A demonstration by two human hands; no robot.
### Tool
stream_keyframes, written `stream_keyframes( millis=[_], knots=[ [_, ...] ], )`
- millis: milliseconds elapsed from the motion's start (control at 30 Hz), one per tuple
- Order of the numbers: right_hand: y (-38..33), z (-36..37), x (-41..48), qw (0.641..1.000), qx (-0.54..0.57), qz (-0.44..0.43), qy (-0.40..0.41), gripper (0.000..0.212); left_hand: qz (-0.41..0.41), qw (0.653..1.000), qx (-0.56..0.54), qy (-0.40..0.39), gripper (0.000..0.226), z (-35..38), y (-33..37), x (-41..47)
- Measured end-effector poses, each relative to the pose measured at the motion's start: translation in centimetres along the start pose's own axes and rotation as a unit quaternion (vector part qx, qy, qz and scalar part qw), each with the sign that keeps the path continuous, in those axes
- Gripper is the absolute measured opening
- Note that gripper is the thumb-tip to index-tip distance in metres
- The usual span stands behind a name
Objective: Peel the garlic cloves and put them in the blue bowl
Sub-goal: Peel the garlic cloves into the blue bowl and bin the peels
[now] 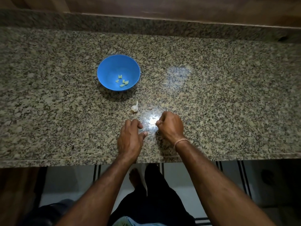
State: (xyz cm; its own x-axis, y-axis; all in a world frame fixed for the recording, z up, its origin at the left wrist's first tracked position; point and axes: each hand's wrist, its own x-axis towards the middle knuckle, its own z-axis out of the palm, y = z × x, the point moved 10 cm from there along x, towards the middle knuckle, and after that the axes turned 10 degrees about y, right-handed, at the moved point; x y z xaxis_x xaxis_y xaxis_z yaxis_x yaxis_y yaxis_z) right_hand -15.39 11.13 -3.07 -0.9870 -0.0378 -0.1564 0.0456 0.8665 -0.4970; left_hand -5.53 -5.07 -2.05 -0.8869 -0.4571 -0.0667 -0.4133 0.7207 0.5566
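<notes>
Your speckled stone tabletop (228, 95) carried a blue bowl (112, 66) left of centre. Your left hand (130, 139) rested near the front edge, fingers loosely bent, gripping nothing visible. Your right hand (171, 126), just beside it, was curled tight; its contents could not be told. An unpeeled garlic piece (134, 108) lay between bowl and hands. Several peeled cloves (123, 82) lay inside the bowl.
</notes>
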Motion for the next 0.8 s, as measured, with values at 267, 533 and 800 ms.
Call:
stream_keyframes(
  millis=[267,533,800],
  knots=[
    [0.0,1.7,-6.6,0.766,0.559,0.256,-0.185,0.008,-0.190,0.910,-0.362,-0.069,0.009,1.4,0.0,-1.4],
    [-0.5,-0.1,-7.4,0.781,0.573,0.211,-0.128,0.004,-0.207,0.883,-0.419,-0.046,0.013,-0.6,1.6,-2.5],
    [-0.8,-1.7,-6.9,0.812,0.552,0.155,-0.114,0.002,-0.224,0.865,-0.437,-0.107,0.012,-1.2,2.2,-2.1]
  ],
)
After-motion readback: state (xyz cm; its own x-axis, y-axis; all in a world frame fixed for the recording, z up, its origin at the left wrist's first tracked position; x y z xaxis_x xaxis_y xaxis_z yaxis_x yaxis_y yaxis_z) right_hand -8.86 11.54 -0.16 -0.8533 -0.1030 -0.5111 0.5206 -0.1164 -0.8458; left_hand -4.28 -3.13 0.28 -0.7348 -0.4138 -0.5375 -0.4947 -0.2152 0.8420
